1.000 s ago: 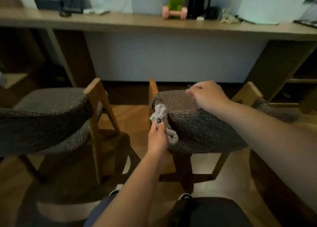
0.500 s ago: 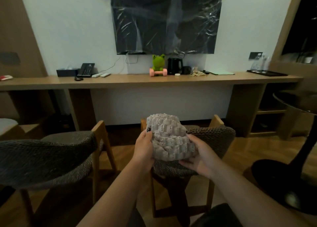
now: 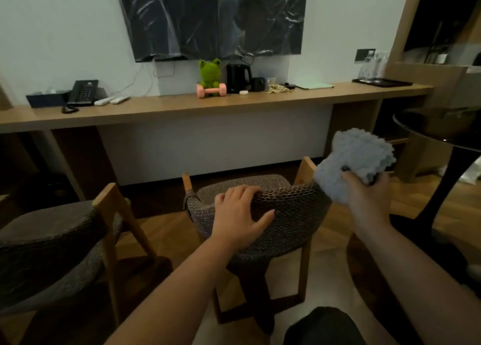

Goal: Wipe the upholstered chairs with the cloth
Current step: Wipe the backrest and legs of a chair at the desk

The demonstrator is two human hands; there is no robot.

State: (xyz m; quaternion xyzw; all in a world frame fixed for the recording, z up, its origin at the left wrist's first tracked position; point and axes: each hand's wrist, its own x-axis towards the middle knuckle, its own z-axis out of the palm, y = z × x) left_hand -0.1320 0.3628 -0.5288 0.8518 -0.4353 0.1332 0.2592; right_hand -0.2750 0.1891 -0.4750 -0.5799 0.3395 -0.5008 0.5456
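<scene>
Two chairs with grey woven upholstery and wooden frames stand before me. The middle chair (image 3: pixel 294 214) has its curved backrest towards me. My left hand (image 3: pixel 238 217) rests on the top of that backrest, fingers over the edge and thumb spread on the fabric. My right hand (image 3: pixel 367 193) is raised to the right of the chair, above its right corner, and grips a bunched pale grey knitted cloth (image 3: pixel 354 159). The cloth does not touch the chair. The second chair (image 3: pixel 52 243) stands at the left, partly cut off by the frame.
A long wooden desk (image 3: pixel 208 107) runs along the wall with a phone (image 3: pixel 83 92), a green frog toy (image 3: pixel 209 75), a black kettle (image 3: pixel 238 79) and a tray (image 3: pixel 382 82). A round black table (image 3: pixel 440 128) on a pedestal stands at the right. The floor is wood.
The cloth went from both hands in front of me to my right hand alone, which moved right. My left hand let go and dropped onto the middle chair's backrest.
</scene>
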